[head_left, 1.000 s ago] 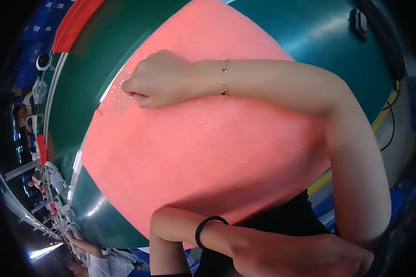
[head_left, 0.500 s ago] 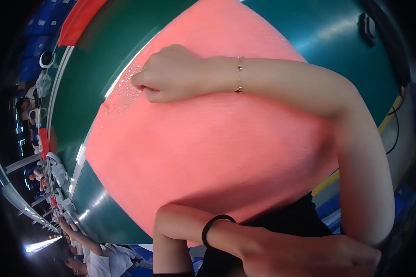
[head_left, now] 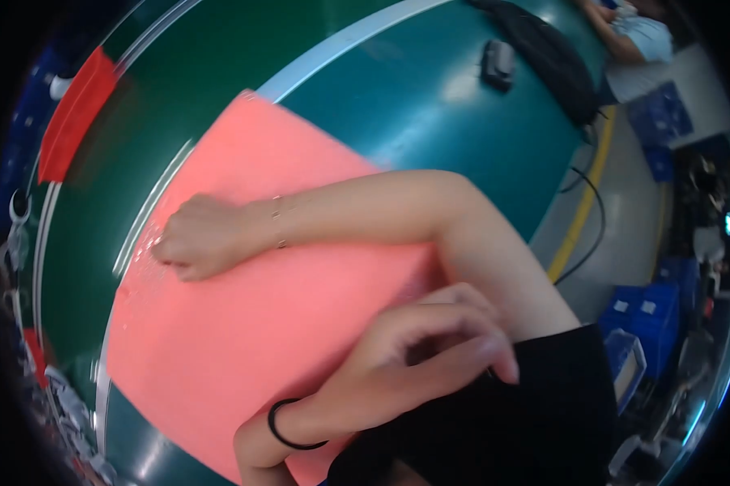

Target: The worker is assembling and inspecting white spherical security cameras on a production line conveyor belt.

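A large pink slab (head_left: pixel 251 316), soft and foam-like, lies slantwise across a green table. My right hand (head_left: pixel 203 236) is curled into a fist on its left part, wearing a thin bracelet. Small shiny dots (head_left: pixel 144 251) show on the slab by these fingers; what the fist holds, if anything, is hidden. My left hand (head_left: pixel 429 344), with a black band (head_left: pixel 288 433) at the wrist, hovers over the slab's near right edge, close to my right upper arm. Its thumb and fingers curl together in a loop, and I cannot make out anything between them.
The green table (head_left: pixel 397 113) has a pale strip (head_left: pixel 340 44) across it. A dark grey device (head_left: pixel 498 65) and a black bag-like object (head_left: pixel 547 57) lie at the far right. Blue bins (head_left: pixel 644 312) and a cable (head_left: pixel 601 219) are beyond the table edge. Another person's arm (head_left: pixel 616 40) shows top right.
The view has turned, so the slab and my right fist appear further left and lower. My left hand has risen from the lower right to in front of my right upper arm.
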